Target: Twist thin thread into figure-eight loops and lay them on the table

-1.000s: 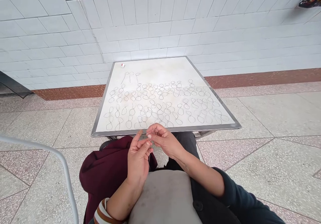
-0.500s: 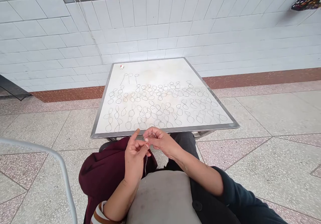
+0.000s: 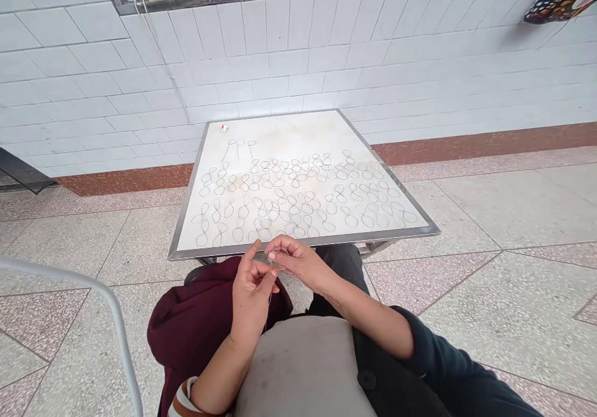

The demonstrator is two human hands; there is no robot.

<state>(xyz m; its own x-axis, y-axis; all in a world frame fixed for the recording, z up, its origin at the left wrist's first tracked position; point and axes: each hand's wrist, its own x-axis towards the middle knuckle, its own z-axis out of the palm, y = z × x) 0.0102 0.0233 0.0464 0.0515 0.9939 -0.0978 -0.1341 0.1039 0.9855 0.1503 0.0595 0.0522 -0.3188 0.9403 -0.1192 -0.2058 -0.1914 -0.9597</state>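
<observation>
A thin wire (image 3: 269,302) runs between my two hands, curled into a loop at its upper end, with its tail hanging down over my lap. My left hand (image 3: 254,283) pinches it between thumb and fingertip, the index finger raised. Close beside, my right hand (image 3: 295,258) grips the loop between thumb and forefinger. Both hands are just in front of the near edge of the white table (image 3: 298,124). Several figure-eight wire loops (image 3: 351,218) lie in rows on the tabletop. Towards its back left are wires with a single loop and a straight tail (image 3: 237,148).
A small white and red object (image 3: 224,129) lies at the table's far left corner. Behind stands a white tiled wall (image 3: 280,43) with a barred window. A grey curved tube (image 3: 114,305) rises at my left. Dark red cloth (image 3: 196,323) covers one leg.
My right hand has shifted slightly relative to the left, and the loop shows more fully between the fingers. The wire's tail hangs a little further left. The camera view has shifted slightly.
</observation>
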